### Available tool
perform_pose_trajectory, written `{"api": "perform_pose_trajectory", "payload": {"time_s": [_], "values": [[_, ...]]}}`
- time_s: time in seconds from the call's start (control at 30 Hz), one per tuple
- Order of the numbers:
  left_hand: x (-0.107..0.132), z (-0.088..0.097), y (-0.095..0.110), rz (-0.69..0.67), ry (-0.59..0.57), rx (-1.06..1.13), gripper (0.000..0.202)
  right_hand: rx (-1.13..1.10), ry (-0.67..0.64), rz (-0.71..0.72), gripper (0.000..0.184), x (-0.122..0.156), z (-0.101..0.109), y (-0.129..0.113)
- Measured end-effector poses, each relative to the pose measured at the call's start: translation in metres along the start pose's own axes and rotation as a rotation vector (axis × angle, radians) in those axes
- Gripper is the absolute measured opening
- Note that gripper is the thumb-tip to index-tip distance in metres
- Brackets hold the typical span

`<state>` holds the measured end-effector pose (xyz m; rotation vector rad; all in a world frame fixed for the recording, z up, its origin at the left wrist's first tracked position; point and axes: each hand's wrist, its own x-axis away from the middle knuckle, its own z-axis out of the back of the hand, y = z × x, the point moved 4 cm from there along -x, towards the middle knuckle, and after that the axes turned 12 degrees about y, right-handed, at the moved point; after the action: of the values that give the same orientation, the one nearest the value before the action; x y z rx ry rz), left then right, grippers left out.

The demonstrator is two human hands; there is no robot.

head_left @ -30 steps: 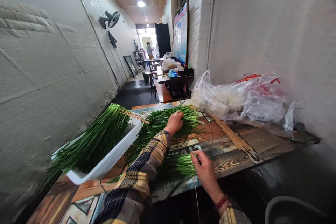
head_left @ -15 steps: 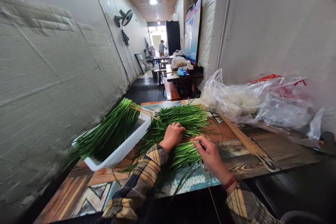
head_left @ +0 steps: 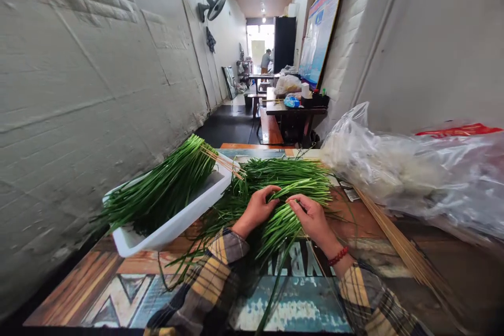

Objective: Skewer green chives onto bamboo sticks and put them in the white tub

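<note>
A loose heap of green chives [head_left: 291,173] lies on the patterned wooden table [head_left: 118,283]. My left hand [head_left: 256,209] rests on the heap with its fingers curled over a small bunch of chives [head_left: 280,226]. My right hand [head_left: 311,216] grips the same bunch from the right, fingers closed around the stalks. A thin bamboo skewer appears to run down from that hand toward the table edge. Both sleeves are yellow plaid, and a red bead bracelet [head_left: 337,256] sits on the right wrist.
A white tray [head_left: 177,220] at the left holds skewered chives. A row of bamboo skewers [head_left: 397,244] lies at the right, beside a clear plastic bag [head_left: 409,173]. Walls close in on both sides. Further tables and a person [head_left: 266,60] stand far down the room.
My right hand has moved up and away from the table edge with its chive bunch, meeting my left hand over the heap. The view has swung to the right and downward.
</note>
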<state>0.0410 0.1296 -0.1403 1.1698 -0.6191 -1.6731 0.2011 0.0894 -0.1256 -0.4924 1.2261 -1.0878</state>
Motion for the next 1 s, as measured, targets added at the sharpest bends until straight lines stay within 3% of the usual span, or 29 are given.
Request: {"api": "perform_pose_trajectory", "payload": {"time_s": [0.2, 0.43, 0.57, 0.67, 0.87, 1.0], "values": [[0.005, 0.001, 0.019, -0.042, -0.03, 0.01, 0.021, 0.032, -0.025, -0.101, 0.029, 0.006, -0.003, 0.023], [0.001, 0.014, 0.024, -0.154, 0.119, -0.398, 0.016, 0.041, 0.017, -0.052, 0.023, 0.009, 0.011, -0.002], [0.005, 0.008, 0.023, -0.187, -0.069, -0.582, 0.016, 0.027, 0.031, -0.021, 0.021, 0.01, 0.013, -0.007], [0.009, 0.0, 0.02, -0.178, -0.15, -0.594, 0.018, 0.023, 0.03, -0.031, 0.021, 0.01, 0.011, -0.001], [0.006, 0.003, 0.03, -0.268, 0.05, -0.414, 0.02, 0.046, 0.022, -0.045, 0.022, 0.009, 0.008, 0.004], [0.01, -0.003, 0.028, -0.324, -0.066, -0.409, 0.008, 0.067, 0.014, -0.063, 0.023, 0.009, 0.008, 0.004]]}}
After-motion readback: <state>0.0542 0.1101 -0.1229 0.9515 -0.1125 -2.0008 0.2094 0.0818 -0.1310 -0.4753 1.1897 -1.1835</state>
